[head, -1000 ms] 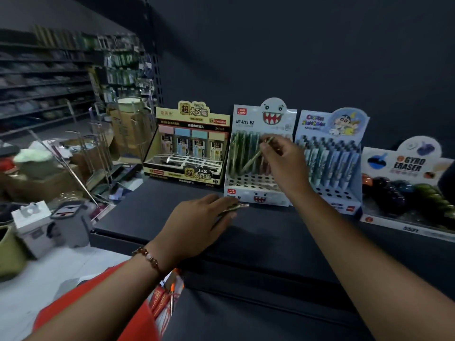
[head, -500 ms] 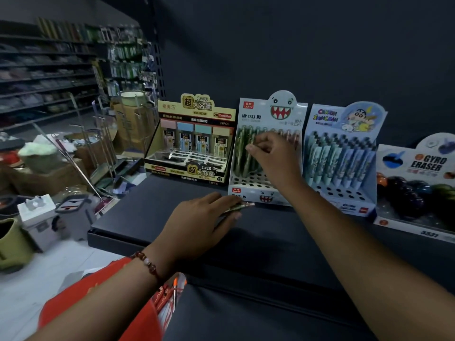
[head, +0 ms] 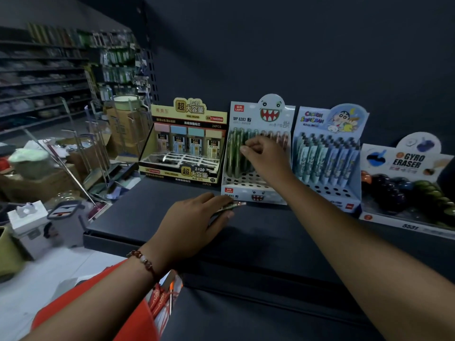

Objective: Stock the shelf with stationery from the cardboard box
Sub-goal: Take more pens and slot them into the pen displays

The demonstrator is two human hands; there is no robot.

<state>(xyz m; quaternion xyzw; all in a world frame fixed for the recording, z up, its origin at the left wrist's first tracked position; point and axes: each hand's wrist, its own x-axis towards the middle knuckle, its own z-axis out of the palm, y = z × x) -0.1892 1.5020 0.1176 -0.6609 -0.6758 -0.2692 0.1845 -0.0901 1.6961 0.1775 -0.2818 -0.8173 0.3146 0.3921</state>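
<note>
On the dark shelf (head: 270,232) stands a white monster-face pencil display (head: 258,185) with green and pink pencils in its holes. My right hand (head: 264,156) is up against its middle rows, fingers pinched at the top of a pencil (head: 242,143) there. My left hand (head: 194,217) rests palm down on the shelf in front of the display and holds a few loose pencils (head: 234,206), whose tips stick out past the fingers.
Left of it stands a yellow lead-refill display (head: 184,143). To the right are a blue cartoon pen display (head: 327,158) and a gyro eraser display (head: 406,183). Cardboard boxes (head: 37,185), bins and metal racks crowd the floor at left.
My right hand slid left along the pencil rows and lowered slightly, seating the green pencil it carried into the display. My left hand stayed on the shelf with its pencils.
</note>
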